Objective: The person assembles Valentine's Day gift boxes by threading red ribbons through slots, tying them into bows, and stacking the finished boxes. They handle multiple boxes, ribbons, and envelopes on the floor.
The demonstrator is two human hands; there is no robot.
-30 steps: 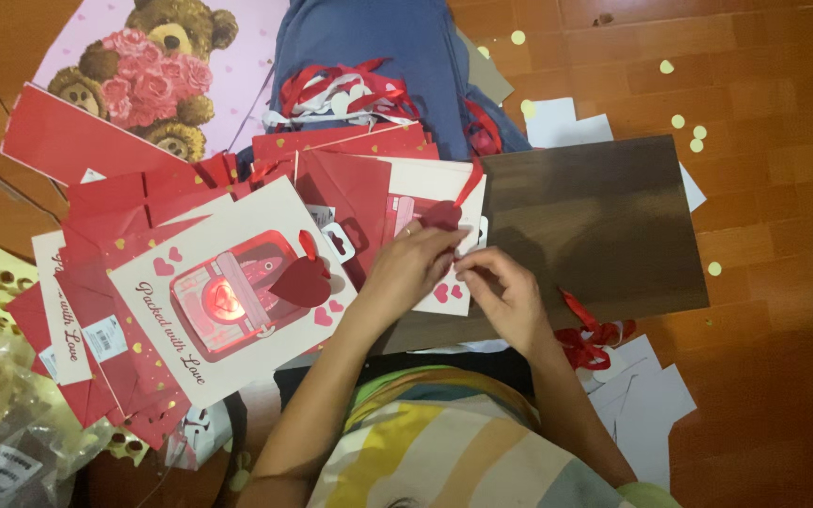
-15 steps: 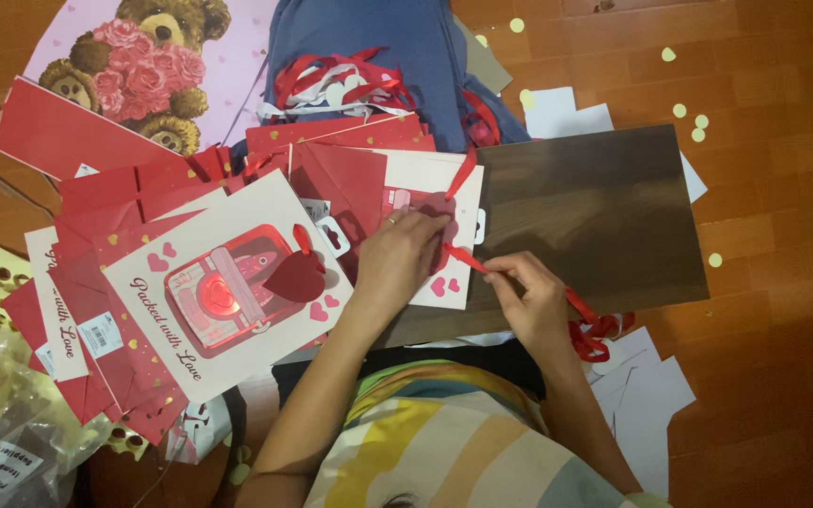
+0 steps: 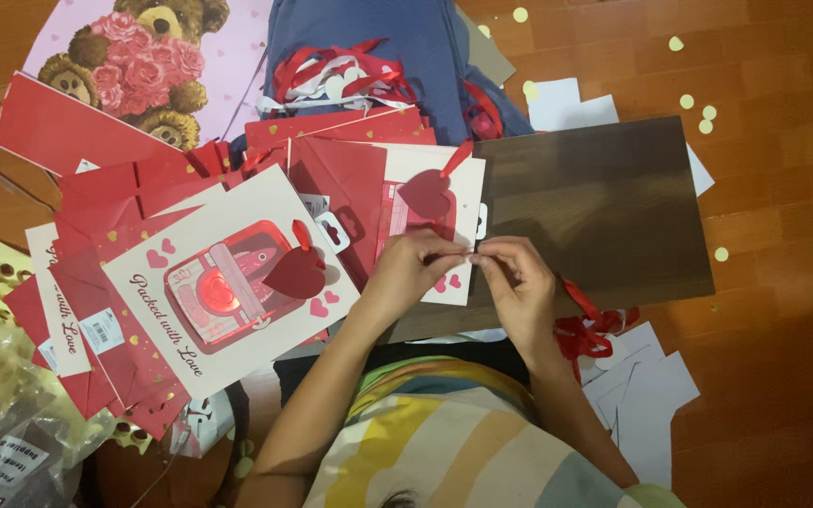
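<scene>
A white gift bag (image 3: 444, 179) with a red heart tag (image 3: 424, 194) lies flat, partly on a dark brown board (image 3: 613, 207). My left hand (image 3: 413, 273) and my right hand (image 3: 517, 282) meet fingertip to fingertip at the bag's right edge. Both pinch a thin red ribbon there, and the fingers hide most of it. A second white gift bag (image 3: 190, 310), printed with a red tin and carrying its own heart tag (image 3: 295, 273), lies to the left of my left forearm.
Several flat red gift bags (image 3: 96, 202) are piled at the left. A teddy-bear bag (image 3: 134, 56) and blue cloth (image 3: 359, 33) with red ribbons (image 3: 341, 75) lie behind. Loose red ribbon (image 3: 590, 331) and white sheets (image 3: 646, 400) are at the right, a plastic bag (image 3: 2, 433) at bottom left.
Half a second ago my right hand drew the red ribbon out to the right. It has come back to the left, and both hands now pinch together at the bag's edge.
</scene>
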